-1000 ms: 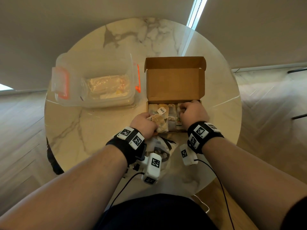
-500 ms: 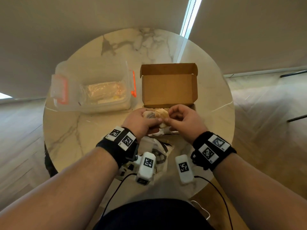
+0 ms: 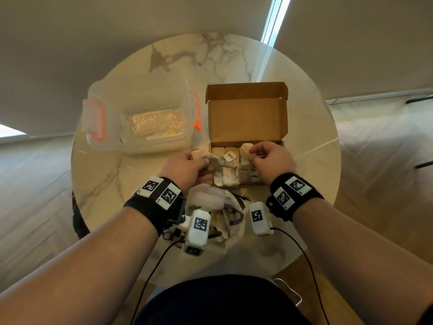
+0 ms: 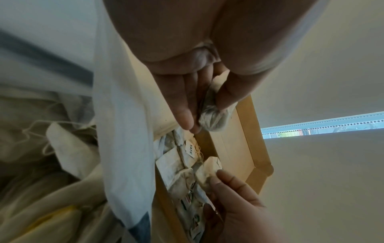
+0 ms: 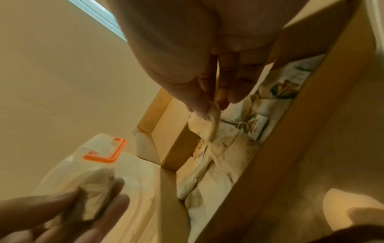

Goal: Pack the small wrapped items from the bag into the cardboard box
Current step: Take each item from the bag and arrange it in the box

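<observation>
The open cardboard box (image 3: 248,118) stands mid-table with its lid up, and several small wrapped items (image 3: 228,170) lie in its tray. My left hand (image 3: 199,160) holds a crumpled wrapped item (image 4: 214,115) between thumb and fingers, just outside the box's left wall. My right hand (image 3: 254,153) pinches another wrapped item (image 5: 209,121) by its top, over the tray's right half. The white bag (image 3: 218,207) lies crumpled between my wrists, in front of the box.
A clear plastic container (image 3: 140,120) with orange clips (image 3: 196,113) sits left of the box and holds a wrapped bundle. The round marble table (image 3: 105,184) ends close behind the bag. Cables run from both wrist cameras.
My hands, together over the box front half a second ago, have parted. The left one moved left with one item and the right one moved right with another.
</observation>
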Tool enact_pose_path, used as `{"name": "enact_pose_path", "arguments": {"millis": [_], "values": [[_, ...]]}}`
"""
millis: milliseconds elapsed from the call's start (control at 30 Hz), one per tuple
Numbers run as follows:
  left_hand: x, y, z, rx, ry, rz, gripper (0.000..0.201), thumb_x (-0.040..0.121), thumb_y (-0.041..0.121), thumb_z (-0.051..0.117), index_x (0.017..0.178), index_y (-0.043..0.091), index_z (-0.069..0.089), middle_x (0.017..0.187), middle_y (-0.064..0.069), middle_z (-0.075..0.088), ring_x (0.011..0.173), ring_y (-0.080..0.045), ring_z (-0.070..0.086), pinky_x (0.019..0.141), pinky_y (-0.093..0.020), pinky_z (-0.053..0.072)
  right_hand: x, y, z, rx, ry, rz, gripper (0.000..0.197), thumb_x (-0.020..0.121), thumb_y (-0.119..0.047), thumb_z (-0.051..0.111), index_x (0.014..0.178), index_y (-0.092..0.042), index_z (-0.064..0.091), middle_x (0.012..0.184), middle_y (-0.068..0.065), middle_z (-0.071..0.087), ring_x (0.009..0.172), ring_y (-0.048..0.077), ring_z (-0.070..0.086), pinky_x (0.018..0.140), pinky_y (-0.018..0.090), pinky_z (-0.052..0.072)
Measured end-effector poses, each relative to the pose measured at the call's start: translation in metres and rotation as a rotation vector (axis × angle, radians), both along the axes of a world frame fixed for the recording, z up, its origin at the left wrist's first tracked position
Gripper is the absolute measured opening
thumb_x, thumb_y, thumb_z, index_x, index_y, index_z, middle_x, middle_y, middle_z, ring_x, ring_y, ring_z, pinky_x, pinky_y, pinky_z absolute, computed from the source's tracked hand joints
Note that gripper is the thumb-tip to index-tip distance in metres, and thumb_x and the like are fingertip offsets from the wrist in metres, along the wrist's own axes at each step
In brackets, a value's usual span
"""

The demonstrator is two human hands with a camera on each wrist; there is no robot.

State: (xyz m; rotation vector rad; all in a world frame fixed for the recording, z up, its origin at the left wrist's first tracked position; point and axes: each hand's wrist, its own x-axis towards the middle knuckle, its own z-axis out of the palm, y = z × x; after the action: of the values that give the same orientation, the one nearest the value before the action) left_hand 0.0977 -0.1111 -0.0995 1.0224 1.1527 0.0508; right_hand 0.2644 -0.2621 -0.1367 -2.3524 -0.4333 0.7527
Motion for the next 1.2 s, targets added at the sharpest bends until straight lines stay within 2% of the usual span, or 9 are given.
{"name": "enact_pose_path", "arguments": {"millis": [133,233,367,500,667,833,1000,1100,1200], "values": [[-0.013,0.005,0.000,0.071,-0.017,0.010,0.012,0.099,0.005,0.067,0.101,0.016,0.073,0.114,-0.015,0.077,0.105,-0.026,0.076,0.087,-0.035,0.063,0.001,0.012,-0.010,-0.089,-0.022,0.007,0.012,0.095,-0.025,0.068,0.100,-0.035,0.073,0.089,-0.010,0.071,0.076,0.008,0.065,0.062,0.026,0.057],[-0.022,0.008,0.001,0.105,-0.029,0.009,0.015,0.099,0.009,0.069,0.100,0.022,0.075,0.111,-0.011,0.079,0.108,-0.026,0.075,0.090,-0.038,0.062,0.001,0.019,-0.016,-0.161,-0.058,0.082,0.020,0.095,-0.027,0.067,0.113,-0.032,0.075,0.101,-0.005,0.071,0.090,0.018,0.069,0.083,0.042,0.063],[-0.026,0.010,0.005,0.157,-0.038,-0.045,0.014,0.100,0.013,0.068,0.104,0.024,0.075,0.100,-0.004,0.081,0.094,-0.020,0.076,0.078,-0.032,0.062,0.002,0.026,-0.019,-0.314,-0.156,0.258,0.031,0.097,-0.034,0.067,0.127,-0.025,0.072,0.126,0.003,0.060,0.112,0.028,0.062,0.099,0.045,0.056],[-0.020,0.011,0.008,0.227,-0.026,-0.116,0.009,0.099,0.018,0.071,0.100,0.024,0.077,0.098,-0.003,0.081,0.092,-0.020,0.077,0.078,-0.033,0.062,0.003,0.025,-0.007,-0.275,-0.173,0.300,0.027,0.097,-0.039,0.068,0.120,-0.027,0.072,0.122,0.000,0.059,0.108,0.024,0.060,0.096,0.041,0.054],[-0.004,0.006,0.011,0.239,-0.042,-0.219,0.006,0.097,0.015,0.072,0.099,0.016,0.078,0.093,-0.004,0.080,0.083,-0.016,0.076,0.073,-0.028,0.061,-0.011,0.021,0.033,0.087,0.005,0.211,0.012,0.096,-0.034,0.072,0.102,-0.025,0.067,0.097,-0.006,0.067,0.087,0.010,0.063,0.081,0.028,0.057],[0.012,0.003,0.011,0.275,-0.035,-0.305,0.011,0.092,0.017,0.079,0.101,0.022,0.076,0.094,-0.006,0.080,0.088,-0.023,0.079,0.077,-0.038,0.064,-0.034,0.014,0.054,0.364,0.334,0.145,0.016,0.093,-0.027,0.077,0.100,-0.019,0.065,0.094,0.006,0.075,0.087,0.025,0.073,0.078,0.037,0.064],[0.018,0.005,0.005,0.282,0.018,-0.377,0.019,0.089,0.021,0.082,0.103,0.023,0.070,0.093,-0.005,0.079,0.087,-0.022,0.078,0.082,-0.043,0.065,-0.032,0.005,0.042,0.324,0.300,0.095,0.012,0.093,-0.014,0.076,0.100,-0.020,0.068,0.098,0.004,0.074,0.087,0.021,0.074,0.076,0.036,0.065],[0.019,0.010,-0.006,0.499,0.201,-0.577,0.030,0.082,0.028,0.087,0.103,0.031,0.067,0.095,0.005,0.071,0.087,-0.014,0.070,0.075,-0.031,0.057,-0.023,0.000,0.029,0.247,0.244,-0.002,0.013,0.092,-0.016,0.076,0.102,-0.024,0.073,0.100,0.001,0.074,0.086,0.018,0.074,0.073,0.030,0.065],[0.024,0.015,-0.012,0.705,0.355,-0.839,0.044,0.079,0.025,0.087,0.117,0.032,0.065,0.108,0.007,0.065,0.093,-0.014,0.065,0.077,-0.030,0.055,-0.016,0.002,0.017,0.140,0.169,-0.003,0.014,0.093,-0.019,0.075,0.104,-0.027,0.074,0.097,-0.006,0.072,0.084,0.012,0.072,0.066,0.017,0.058]]}}
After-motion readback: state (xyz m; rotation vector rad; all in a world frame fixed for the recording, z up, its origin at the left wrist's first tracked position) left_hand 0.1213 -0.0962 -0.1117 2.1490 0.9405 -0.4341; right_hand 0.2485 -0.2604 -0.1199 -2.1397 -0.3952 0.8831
